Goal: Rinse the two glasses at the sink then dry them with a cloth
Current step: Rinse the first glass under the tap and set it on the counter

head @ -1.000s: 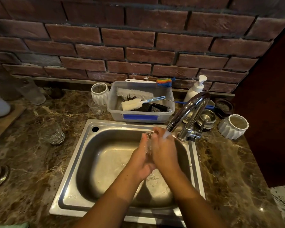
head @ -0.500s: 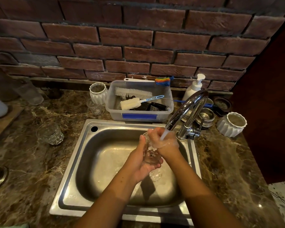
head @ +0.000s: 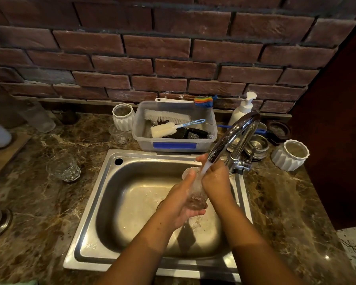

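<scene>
Glass (head: 195, 194) is sitting over the sink (head: 111, 202), toward the basin's back-right corner. It is tilting with its mouth up toward the tap (head: 232, 136). Water (head: 206, 167) is running from the spout onto the rim area and spilling down between the hands.

Left hand (head: 181, 204) is cupping it from below and from the left, fingers curling under the base, thumb lying along the side up to the rim. Right hand (head: 215, 182) is closing on the upper right side, fingers curling toward the glass. How far round they are reaching is hidden. Both hands are grasping the one glass.

Second glass (head: 63, 168) is standing on the counter (head: 39, 212), off the sink's back-left corner, well apart from the hands, nothing touching it. Judgement: first rinse is underway; second rinse and all drying are pending.

Handling, also judgement:
- It is looking light, rigid and brittle, and wet, so slippery.
- The patterned wall is probably giving the fingers some bite.
- The spout is sitting just beside the rim and the steel basin is lying right under it, so a knock or a drop is the main risk.
- Best hold is round the lower body with a palm under the base, not a pinch on the rim.

Green scrap (head: 19, 282) is showing at the counter's front-left corner. Whether it is the cloth cannot be told.
</scene>
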